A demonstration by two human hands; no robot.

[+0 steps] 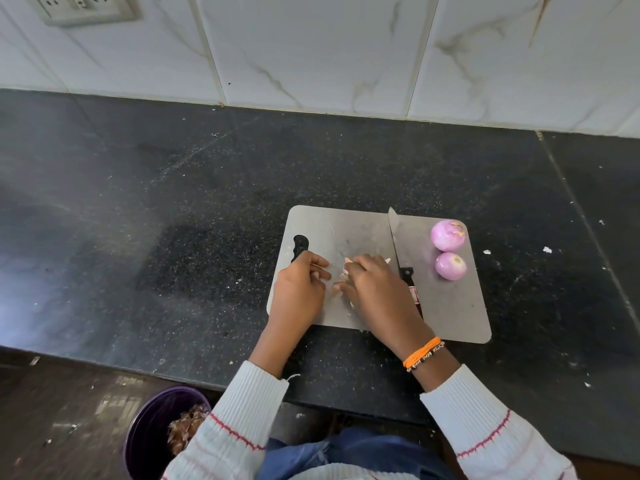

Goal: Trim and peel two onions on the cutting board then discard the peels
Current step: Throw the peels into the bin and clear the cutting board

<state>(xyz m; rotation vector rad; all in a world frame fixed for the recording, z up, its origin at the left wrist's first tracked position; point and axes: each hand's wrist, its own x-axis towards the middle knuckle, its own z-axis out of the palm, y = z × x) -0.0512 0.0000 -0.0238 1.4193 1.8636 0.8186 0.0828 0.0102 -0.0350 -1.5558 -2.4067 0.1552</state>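
Two peeled purple onions, the far onion (447, 234) and the near onion (450, 266), rest at the right end of the grey cutting board (453, 306). A black-handled knife (396, 237) lies on the board left of them, blade pointing away. My right hand (374, 289) is cupped over a small heap of pale onion peels (341, 285) in the board's middle, fingers curled on them. My left hand (301, 289) lies on the board's left part, fingers bent, touching the peels' edge.
The board sits on a black speckled countertop (173, 220) with white crumbs scattered at right. A purple bin (156, 434) holding dry peels stands on the floor below the counter's front edge, at my left. A tiled wall rises behind.
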